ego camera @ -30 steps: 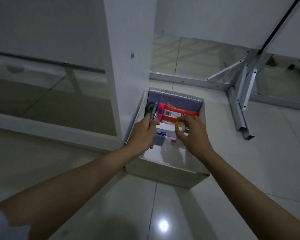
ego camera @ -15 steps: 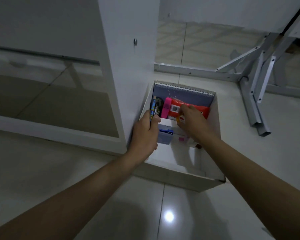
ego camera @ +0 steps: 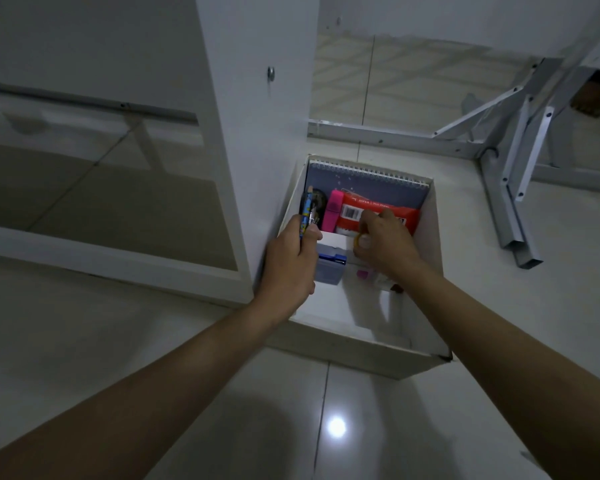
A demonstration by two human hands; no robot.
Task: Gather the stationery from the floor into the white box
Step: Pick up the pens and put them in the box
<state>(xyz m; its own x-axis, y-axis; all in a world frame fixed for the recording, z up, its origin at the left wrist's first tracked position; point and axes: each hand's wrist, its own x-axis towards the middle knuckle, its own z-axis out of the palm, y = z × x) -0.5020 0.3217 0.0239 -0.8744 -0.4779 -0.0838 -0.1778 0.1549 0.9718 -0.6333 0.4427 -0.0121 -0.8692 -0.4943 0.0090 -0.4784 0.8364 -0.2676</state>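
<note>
The white box stands on the tiled floor against a white cabinet panel. Inside, a blue spiral notebook leans on the far wall, with a red packet, a pink item and a small blue-grey case in front of it. My left hand is over the box's left edge, shut on a blue patterned pen that points upward. Lower in the box, my right hand pinches a small yellow tape roll, mostly hidden by the fingers.
The white cabinet panel rises right beside the box's left wall. A grey metal table frame stands on the floor to the right. Bare tiles spread in front and to the right of the box.
Both hands have gone deeper into the box. The tape roll has dropped from above the box down near the red packet. The view has shifted closer.
</note>
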